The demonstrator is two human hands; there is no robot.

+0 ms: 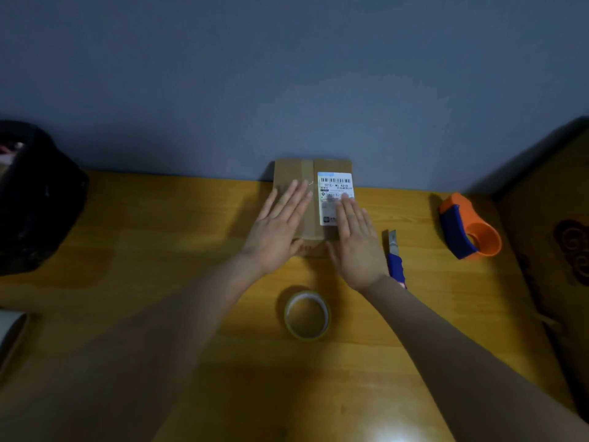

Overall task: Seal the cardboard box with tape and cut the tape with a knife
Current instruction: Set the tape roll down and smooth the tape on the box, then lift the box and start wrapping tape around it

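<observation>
A small brown cardboard box (310,173) lies against the wall at the back of the wooden table, with a white shipping label (334,186) on its right flap. My left hand (277,231) lies flat on the left flap, fingers spread. On the right flap and label rests my right hand (357,244), also flat. Neither hand holds anything. A roll of clear tape (306,315) lies flat on the table between my forearms. A blue-handled utility knife (395,253), blade out, lies just right of my right hand.
An orange and blue tape dispenser (467,228) stands at the right. A dark bag (35,199) sits at the far left. A carved wooden panel (561,237) borders the right side. The yellow wooden table (159,237) runs to the blue-grey wall.
</observation>
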